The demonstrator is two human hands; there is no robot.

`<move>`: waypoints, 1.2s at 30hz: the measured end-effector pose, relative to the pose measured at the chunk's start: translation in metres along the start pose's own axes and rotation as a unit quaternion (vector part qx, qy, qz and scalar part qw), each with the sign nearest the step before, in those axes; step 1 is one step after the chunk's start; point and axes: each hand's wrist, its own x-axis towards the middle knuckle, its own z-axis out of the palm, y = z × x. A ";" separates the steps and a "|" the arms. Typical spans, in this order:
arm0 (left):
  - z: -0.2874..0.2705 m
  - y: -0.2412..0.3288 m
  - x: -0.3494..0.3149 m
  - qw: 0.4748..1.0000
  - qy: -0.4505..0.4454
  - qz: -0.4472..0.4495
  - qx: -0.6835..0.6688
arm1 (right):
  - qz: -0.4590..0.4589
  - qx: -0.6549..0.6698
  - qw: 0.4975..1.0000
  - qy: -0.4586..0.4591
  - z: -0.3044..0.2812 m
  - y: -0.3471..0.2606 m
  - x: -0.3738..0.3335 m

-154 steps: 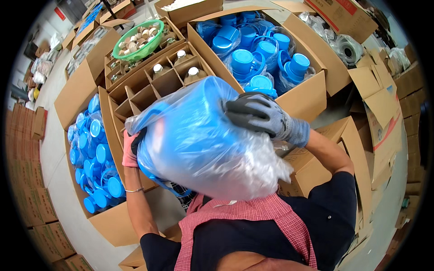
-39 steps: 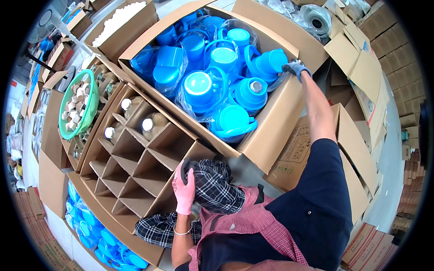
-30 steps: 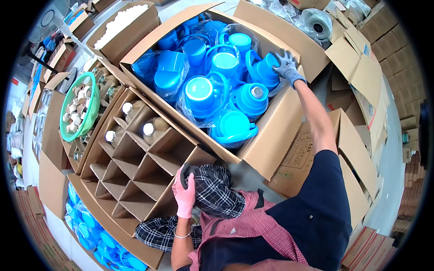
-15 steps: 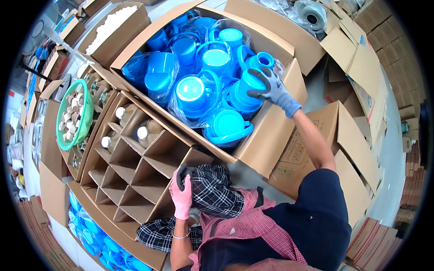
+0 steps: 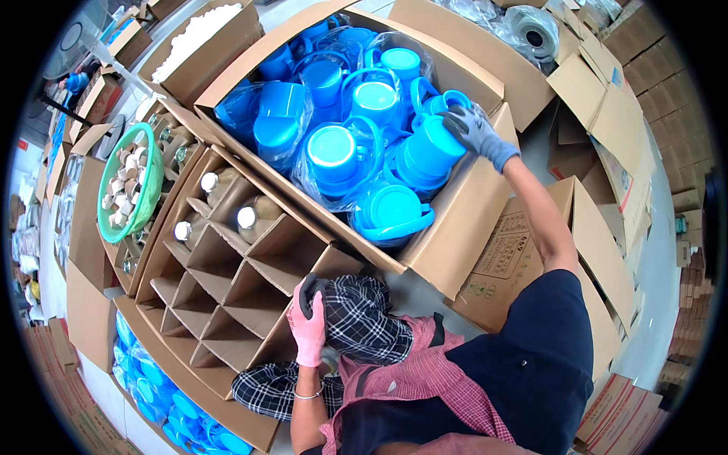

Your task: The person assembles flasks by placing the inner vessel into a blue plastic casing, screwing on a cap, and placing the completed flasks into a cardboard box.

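Note:
My right hand (image 5: 479, 138), in a grey-blue glove with dark fingers, curls over the end of a blue plastic jug-shaped casing (image 5: 431, 149). That casing lies tilted at the right side of a large carton (image 5: 462, 227), which is packed with several similar blue casings (image 5: 331, 149), some in clear plastic bags. My left hand (image 5: 307, 324), in a pink glove with dark fingertips, is closed beside the near edge of a carton with cardboard dividers (image 5: 227, 262). What it holds, if anything, is hidden. Three white-capped vessels (image 5: 246, 218) stand in its far cells.
A green basket (image 5: 155, 182) of small pale pieces sits on another carton at left. More blue parts (image 5: 163, 402) fill a carton at lower left. Opened cartons (image 5: 523, 243) lie at right, and a roll of clear film (image 5: 535, 34) is at the back.
My right hand has shifted slightly right on the blue casing, which has tilted a little the same way. My left hand keeps its place. The whole view has shifted slightly.

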 end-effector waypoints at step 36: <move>-0.009 -0.008 0.000 1.000 0.008 0.007 -0.016 | 0.573 0.150 0.805 -0.035 0.069 0.058 0.072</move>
